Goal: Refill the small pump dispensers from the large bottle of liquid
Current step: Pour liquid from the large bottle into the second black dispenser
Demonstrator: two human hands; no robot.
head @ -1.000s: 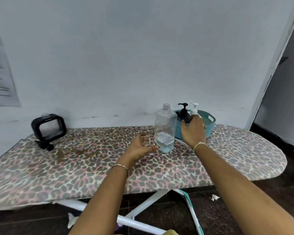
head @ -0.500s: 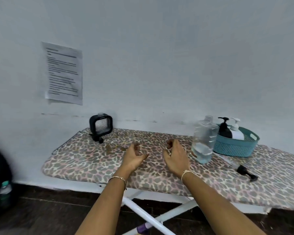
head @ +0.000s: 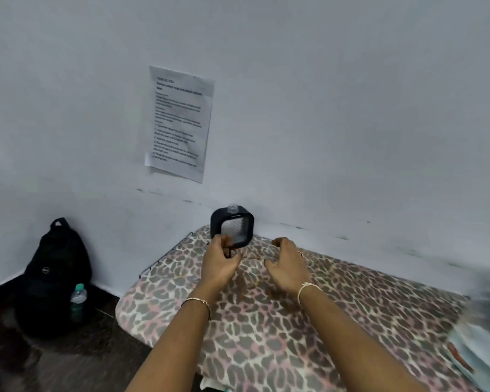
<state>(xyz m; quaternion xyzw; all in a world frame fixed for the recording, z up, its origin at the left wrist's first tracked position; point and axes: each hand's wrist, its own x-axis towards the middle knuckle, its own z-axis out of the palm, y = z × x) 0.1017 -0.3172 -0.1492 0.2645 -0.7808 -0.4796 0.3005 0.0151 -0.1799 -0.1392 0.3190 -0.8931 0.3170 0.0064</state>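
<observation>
1. Now that it has moved left, the left hand (head: 219, 264) curls at the black dispenser (head: 234, 230), grip unclear
2. Right hand (head: 287, 265) followed, loosely curled, empty
3. Dispenser stands far-left on the surface (head: 266, 335)

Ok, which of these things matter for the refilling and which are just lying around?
For the job: black square bottle, left hand and right hand near it.
Just lying about: black backpack, water bottle on the floor, printed sheet on the wall.
</observation>
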